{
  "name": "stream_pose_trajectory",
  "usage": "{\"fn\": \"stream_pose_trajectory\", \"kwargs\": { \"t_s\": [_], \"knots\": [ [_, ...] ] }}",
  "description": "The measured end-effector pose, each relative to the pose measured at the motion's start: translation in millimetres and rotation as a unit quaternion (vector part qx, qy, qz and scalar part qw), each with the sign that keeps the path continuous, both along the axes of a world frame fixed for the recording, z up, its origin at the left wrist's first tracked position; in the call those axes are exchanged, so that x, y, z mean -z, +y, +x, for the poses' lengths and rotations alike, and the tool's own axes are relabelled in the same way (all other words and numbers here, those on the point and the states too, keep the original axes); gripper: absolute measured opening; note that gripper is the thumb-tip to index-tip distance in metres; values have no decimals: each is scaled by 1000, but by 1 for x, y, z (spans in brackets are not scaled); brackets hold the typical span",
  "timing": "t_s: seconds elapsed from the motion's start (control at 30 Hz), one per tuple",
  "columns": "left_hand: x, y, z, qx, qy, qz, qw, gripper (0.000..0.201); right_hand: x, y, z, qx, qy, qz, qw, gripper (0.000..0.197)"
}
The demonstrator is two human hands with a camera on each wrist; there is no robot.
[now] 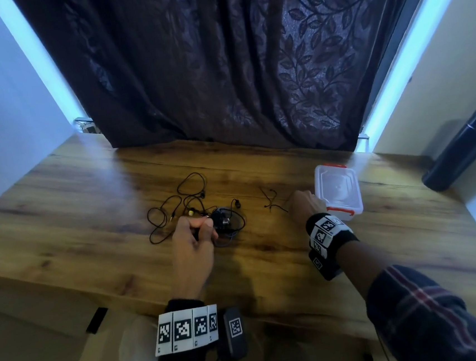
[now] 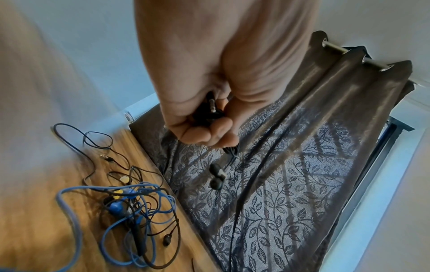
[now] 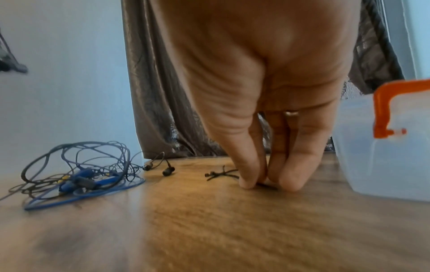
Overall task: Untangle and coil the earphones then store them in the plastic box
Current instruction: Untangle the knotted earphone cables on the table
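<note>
Dark leaf-print curtain point(image 1: 220, 65) at the back, wooden tabletop point(image 1: 89, 218) in front of me, a black flask point(image 1: 466, 146) off at the right edge. Earphones: one black set is coiled in my left hand point(image 1: 192, 243), fingers curled tight round the bundle point(image 2: 209, 114), plug showing in the fist, two buds point(image 2: 216, 176) dangling below. The rest, a blue set point(image 2: 121, 206) and another black cord point(image 1: 175, 209), lie tangled on the tabletop just under and beyond that hand. My right hand point(image 1: 304, 206) is down on the wood just left of the box point(image 1: 338, 191), fingers straight and pointing down, thumb and fingertips point(image 3: 249, 182) closing on a thin black tie point(image 3: 267, 185); a second tie point(image 3: 221, 174) lies near. Whether the tie is actually pinched or only touched, I cannot tell. The box stands with its lid on, orange clips at the ends. Step in hand, as I judge it: binding the first coil. Next move calls for lifting the tie cleanly off the flat wood, bringing it to the left hand, and wrapping without letting the coil spring loose. Box must be opened afterwards. Left wrist raised, right wrist steep, forearm low.
</note>
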State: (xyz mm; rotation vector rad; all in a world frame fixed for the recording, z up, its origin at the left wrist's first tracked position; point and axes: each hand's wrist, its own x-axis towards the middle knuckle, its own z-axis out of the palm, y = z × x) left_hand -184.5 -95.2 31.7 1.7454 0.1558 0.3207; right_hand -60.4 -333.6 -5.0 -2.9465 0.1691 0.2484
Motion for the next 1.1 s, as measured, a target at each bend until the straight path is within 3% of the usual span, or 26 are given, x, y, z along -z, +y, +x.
{"fn": "stream_pose_trajectory", "kwargs": {
  "t_s": [0.37,0.57,0.63,0.73,0.87,1.0,1.1],
  "knots": [
    [-6,6,-3,-8,-14,-2,1000,14,-9,-2,-9,-10,10,-9,1000,15],
    [-8,7,-6,-5,-25,-4,1000,14,-18,2,-12,-28,-127,-87,988,21],
    [-7,8,-5,-5,-19,-15,1000,12,-17,-1,-9,-12,-148,-20,989,16],
    [-6,12,-4,-9,-7,-33,999,9,-18,-1,-11,-3,-117,179,977,16],
    [-5,12,-5,-6,-9,-46,999,11,-27,24,-47,-47,-68,425,901,20],
    [-3,8,-4,-1,-21,-31,999,14,-31,54,-81,-42,-53,537,841,20],
    [-4,8,-4,-14,-17,-38,999,10,-31,68,-97,-24,-40,557,829,19]
  ]
}}
